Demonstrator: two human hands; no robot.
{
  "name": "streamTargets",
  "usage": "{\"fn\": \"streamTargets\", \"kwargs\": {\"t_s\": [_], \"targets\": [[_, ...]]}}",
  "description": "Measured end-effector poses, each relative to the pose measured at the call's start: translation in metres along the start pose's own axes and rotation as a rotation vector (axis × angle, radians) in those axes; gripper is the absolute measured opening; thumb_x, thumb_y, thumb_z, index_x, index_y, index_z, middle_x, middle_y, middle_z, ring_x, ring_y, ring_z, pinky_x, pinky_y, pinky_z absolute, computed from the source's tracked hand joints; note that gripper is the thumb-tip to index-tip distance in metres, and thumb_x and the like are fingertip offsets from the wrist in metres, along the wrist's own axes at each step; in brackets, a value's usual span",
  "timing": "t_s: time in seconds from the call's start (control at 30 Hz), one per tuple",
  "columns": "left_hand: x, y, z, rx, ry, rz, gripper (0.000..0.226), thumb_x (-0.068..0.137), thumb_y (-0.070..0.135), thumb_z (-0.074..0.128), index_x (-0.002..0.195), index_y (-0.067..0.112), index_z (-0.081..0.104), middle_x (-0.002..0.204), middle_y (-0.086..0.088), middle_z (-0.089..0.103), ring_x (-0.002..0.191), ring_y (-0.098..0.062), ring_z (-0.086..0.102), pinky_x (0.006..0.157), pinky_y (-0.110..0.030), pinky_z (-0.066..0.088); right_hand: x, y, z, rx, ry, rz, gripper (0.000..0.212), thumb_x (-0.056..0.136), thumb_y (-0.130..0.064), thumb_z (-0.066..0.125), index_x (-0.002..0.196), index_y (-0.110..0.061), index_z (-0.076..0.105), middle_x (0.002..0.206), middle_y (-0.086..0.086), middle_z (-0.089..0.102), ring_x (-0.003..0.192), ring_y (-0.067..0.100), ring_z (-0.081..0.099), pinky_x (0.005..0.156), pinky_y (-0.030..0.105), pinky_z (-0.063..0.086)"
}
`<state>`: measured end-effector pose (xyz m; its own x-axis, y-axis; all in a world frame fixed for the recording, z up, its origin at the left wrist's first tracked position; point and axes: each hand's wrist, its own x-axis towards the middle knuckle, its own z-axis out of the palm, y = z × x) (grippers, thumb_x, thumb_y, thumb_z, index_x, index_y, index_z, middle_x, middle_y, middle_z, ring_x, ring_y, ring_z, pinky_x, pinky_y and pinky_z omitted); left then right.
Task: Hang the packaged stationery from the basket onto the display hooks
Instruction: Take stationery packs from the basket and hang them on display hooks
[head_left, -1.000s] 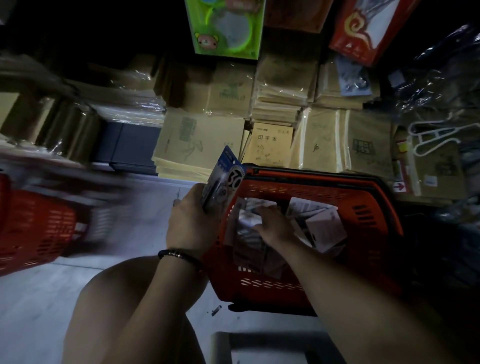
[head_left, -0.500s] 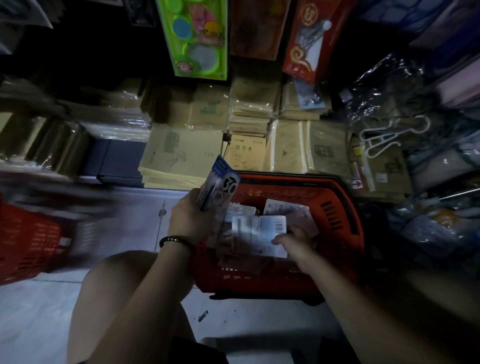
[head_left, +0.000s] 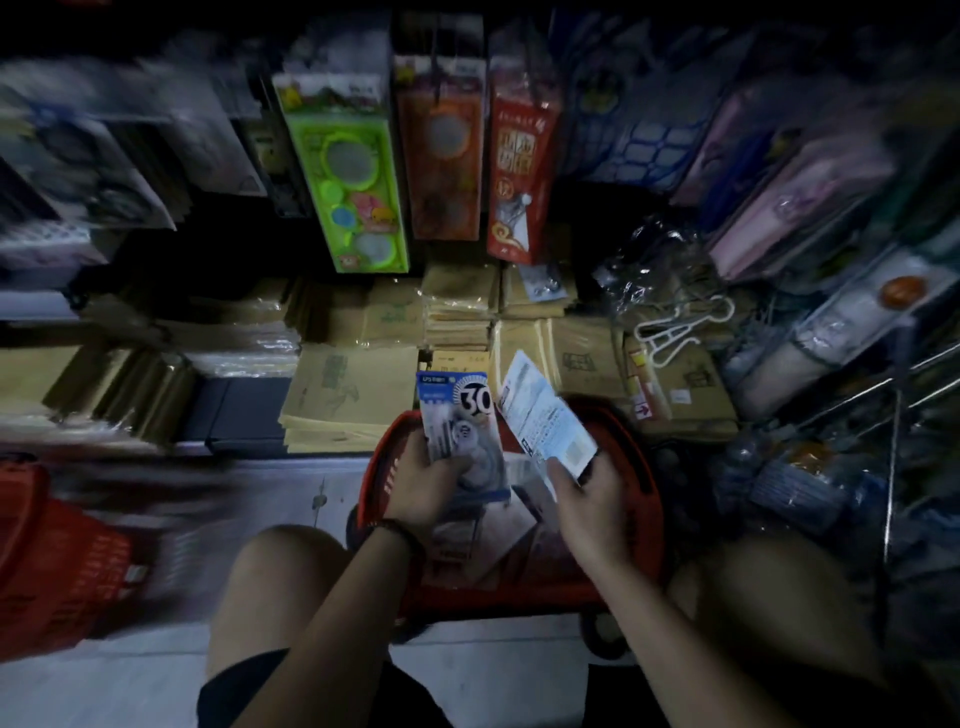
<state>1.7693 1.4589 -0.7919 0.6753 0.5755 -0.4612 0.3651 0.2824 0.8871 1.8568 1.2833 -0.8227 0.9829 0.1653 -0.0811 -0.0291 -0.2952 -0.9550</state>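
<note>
A red basket (head_left: 382, 467) sits on the floor between my knees, with several packaged items (head_left: 488, 540) lying inside. My left hand (head_left: 426, 486) grips a blue and white packet (head_left: 460, 415) marked "30", held upright over the basket's left side. My right hand (head_left: 587, 499) pinches the lower edge of a white packet (head_left: 545, 410) with printed text, its back facing me, raised above the basket next to the first packet. Hanging packaged goods (head_left: 348, 171) on the display fill the upper part of the view; the hooks themselves are too dark to make out.
Stacks of brown notebooks (head_left: 353, 395) lie on a low shelf just behind the basket. A second red basket (head_left: 57, 561) stands at the far left on the pale floor. Plastic-wrapped goods and wire racks (head_left: 852, 395) crowd the right side. White hangers (head_left: 680, 322) lie on the stacks.
My right hand has lifted the white packet out of the basket and up beside the blue one. My view has tilted up, showing more of the hanging display.
</note>
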Motion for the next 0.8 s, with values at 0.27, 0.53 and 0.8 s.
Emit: {"fn": "streamTargets", "kwargs": {"t_s": [0.27,0.53,0.8], "targets": [[-0.055,0.048,0.031,-0.341,-0.179,0.030,0.026,0.106,0.033,0.063,0.130,0.023,0.064,0.126,-0.012,0.075,0.104,-0.032,0.078,0.085,-0.055,0.065,-0.011,-0.058,-0.045,-0.286,-0.420,-0.590,0.083,0.088,-0.006,0.073,0.157,-0.042,0.044,0.162,-0.012,0.032,0.152,0.003,0.032,0.118,0.025,0.042],[-0.081,0.104,0.049,-0.266,-0.185,0.290,0.044,0.103,-0.005,0.059,0.140,0.018,0.057,0.129,-0.020,0.074,0.117,-0.050,0.071,0.097,-0.080,0.051,0.000,-0.133,-0.084,-0.265,-0.223,-0.678,0.048,0.095,-0.038,0.069,0.142,-0.033,0.063,0.148,-0.022,0.047,0.141,-0.001,0.044,0.112,0.028,0.046],[-0.114,0.203,0.081,-0.297,-0.279,0.490,0.047,0.099,-0.002,0.069,0.136,0.022,0.056,0.126,-0.013,0.076,0.113,-0.041,0.075,0.084,-0.065,0.063,0.012,-0.230,-0.123,-0.274,-0.034,-0.770,0.072,0.085,-0.051,0.079,0.148,-0.025,0.058,0.143,-0.016,0.051,0.136,0.006,0.051,0.109,0.031,0.050]]}}
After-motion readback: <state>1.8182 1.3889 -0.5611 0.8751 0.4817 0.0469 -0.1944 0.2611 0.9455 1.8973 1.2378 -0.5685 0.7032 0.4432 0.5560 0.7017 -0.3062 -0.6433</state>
